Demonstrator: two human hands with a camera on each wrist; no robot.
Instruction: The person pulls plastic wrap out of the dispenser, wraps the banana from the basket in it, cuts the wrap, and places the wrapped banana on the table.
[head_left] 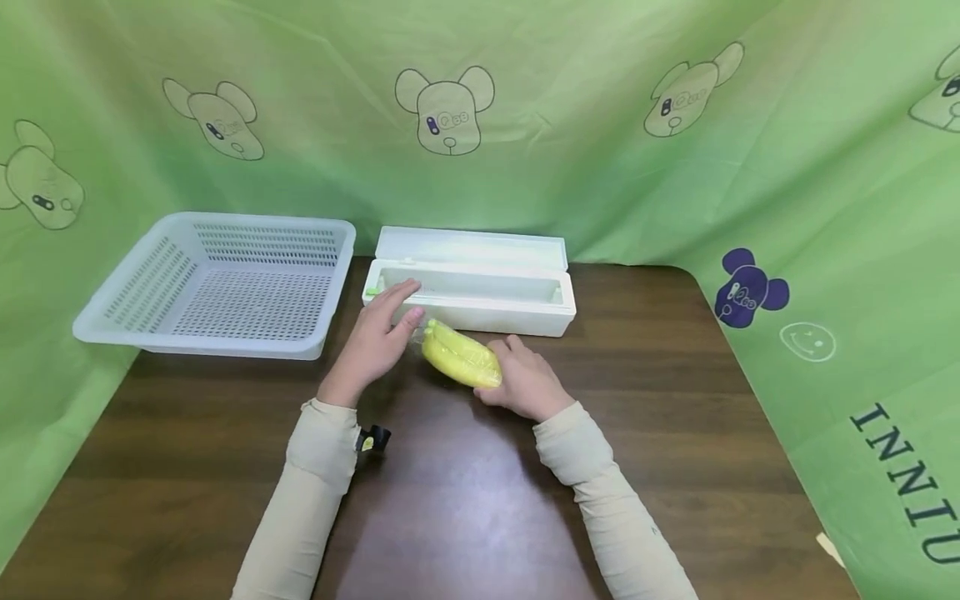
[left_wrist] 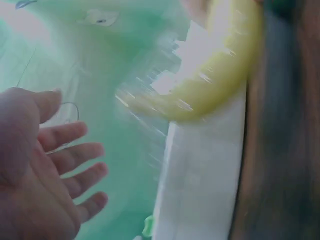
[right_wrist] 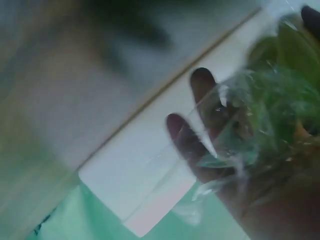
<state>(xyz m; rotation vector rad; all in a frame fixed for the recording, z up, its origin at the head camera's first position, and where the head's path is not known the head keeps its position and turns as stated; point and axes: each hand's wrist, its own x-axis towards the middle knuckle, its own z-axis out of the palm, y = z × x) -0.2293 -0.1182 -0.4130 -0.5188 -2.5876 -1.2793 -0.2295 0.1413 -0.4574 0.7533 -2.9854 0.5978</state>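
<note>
Yellow bananas (head_left: 459, 357) wrapped in clear plastic film are held up over the table in my right hand (head_left: 527, 379), which grips their right end. The left hand (head_left: 380, 337) hovers just left of them, its fingers spread and holding nothing. In the left wrist view a blurred banana (left_wrist: 220, 90) has loose film around it, apart from the left fingers (left_wrist: 80, 155). The right wrist view shows the crinkled film (right_wrist: 240, 130) over part of the right hand. Behind the hands stands a white cling film dispenser box (head_left: 495, 319) with its lid (head_left: 471, 247) raised.
A pale perforated plastic basket (head_left: 318, 342) stands at the back left of the dark wooden table (head_left: 675, 467). Green printed cloth (head_left: 322, 108) hangs along the back and sides. A black strap (head_left: 373, 438) is on the left wrist.
</note>
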